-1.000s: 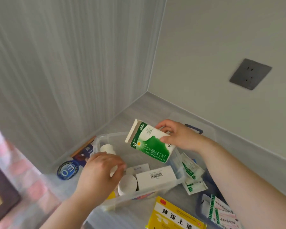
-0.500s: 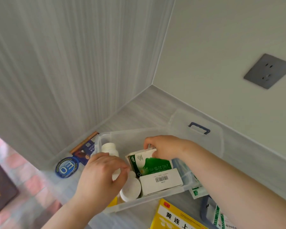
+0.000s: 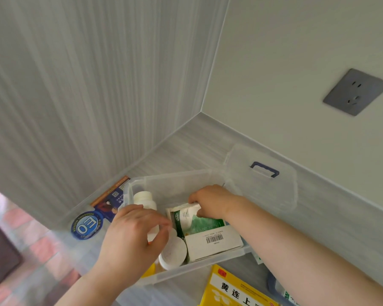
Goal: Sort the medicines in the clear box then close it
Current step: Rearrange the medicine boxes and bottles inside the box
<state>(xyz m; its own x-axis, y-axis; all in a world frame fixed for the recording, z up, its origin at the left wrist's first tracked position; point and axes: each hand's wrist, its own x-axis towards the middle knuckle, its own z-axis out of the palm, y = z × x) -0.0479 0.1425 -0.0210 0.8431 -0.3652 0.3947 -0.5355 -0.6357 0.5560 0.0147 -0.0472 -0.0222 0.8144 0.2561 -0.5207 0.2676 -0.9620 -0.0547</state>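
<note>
The clear box [image 3: 177,177] stands open on the grey shelf. My right hand [image 3: 212,202] is inside it, gripping the top of the green and white medicine carton [image 3: 199,224], which stands behind a white carton with a barcode [image 3: 215,244]. My left hand [image 3: 133,235] reaches into the box's left side with its fingers curled around a white bottle [image 3: 145,200]. Another white bottle [image 3: 173,252] lies on its side by that hand. The clear lid with a blue handle [image 3: 264,168] leans behind the box to the right.
A yellow medicine carton [image 3: 234,290] lies in front of the box. A blue-edged container with sachets [image 3: 281,292] shows at the bottom right. A round blue sticker [image 3: 86,225] and a dark blue packet [image 3: 111,199] lie left of the box. Walls close in behind.
My right hand has brought the green and white carton down from above the box and set it inside behind the barcode carton. My left hand has stayed on the white bottle.
</note>
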